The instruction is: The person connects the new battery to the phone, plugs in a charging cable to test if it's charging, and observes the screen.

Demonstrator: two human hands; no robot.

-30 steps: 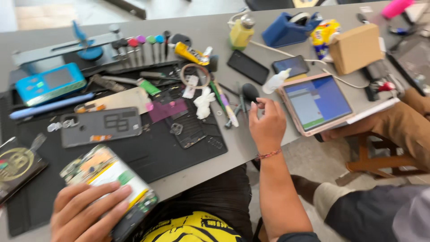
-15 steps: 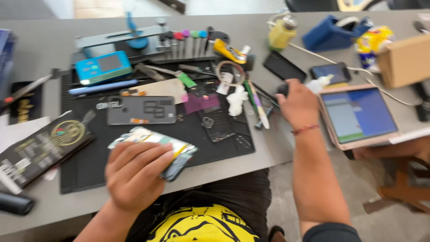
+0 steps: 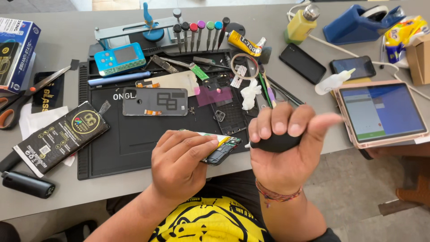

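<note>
- Your left hand grasps an opened smartphone, circuit side up, at the near edge of the black work mat on the table.
- Your right hand is clenched around a black rubber air blower, its nozzle tip just beside the phone.
- Loose screws and a small camera part lie on the mat nearby; a hard puff could scatter them.
- The phone overhangs the table edge; a loosened grip could drop it.
</note>
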